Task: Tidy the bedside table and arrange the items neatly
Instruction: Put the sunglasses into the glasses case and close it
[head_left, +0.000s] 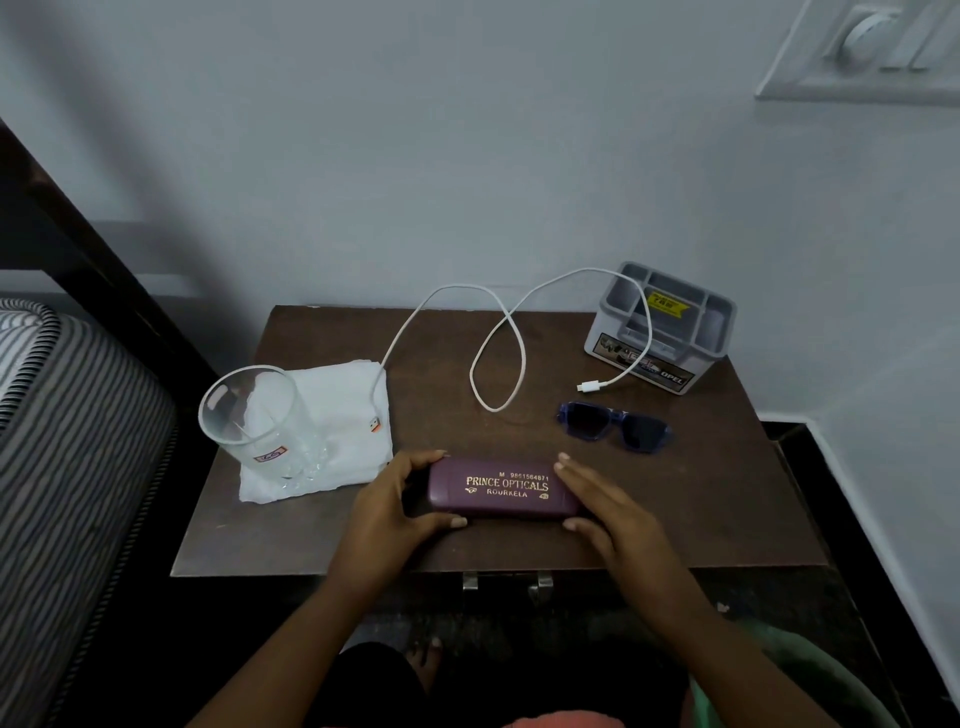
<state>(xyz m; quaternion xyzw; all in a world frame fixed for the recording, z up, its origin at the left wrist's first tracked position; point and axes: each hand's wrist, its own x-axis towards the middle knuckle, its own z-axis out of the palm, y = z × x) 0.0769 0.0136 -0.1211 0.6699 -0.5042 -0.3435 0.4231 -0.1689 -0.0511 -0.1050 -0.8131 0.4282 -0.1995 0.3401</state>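
Observation:
A maroon glasses case (501, 487) with gold lettering lies shut near the front of the brown bedside table (701, 499). My left hand (397, 496) grips its left end, fingers behind and thumb in front. My right hand (605, 501) grips its right end the same way. Blue sunglasses (615, 425) lie behind the case to the right. A white charging cable (498, 353) loops across the back of the table. A clear drinking glass (254, 415) stands on a folded white cloth (337, 421) at the left.
A grey plastic organiser box (662, 327) stands at the back right corner, with the cable draped over it. A striped mattress (67, 415) and a dark bed frame are at the left. The wall is close behind the table.

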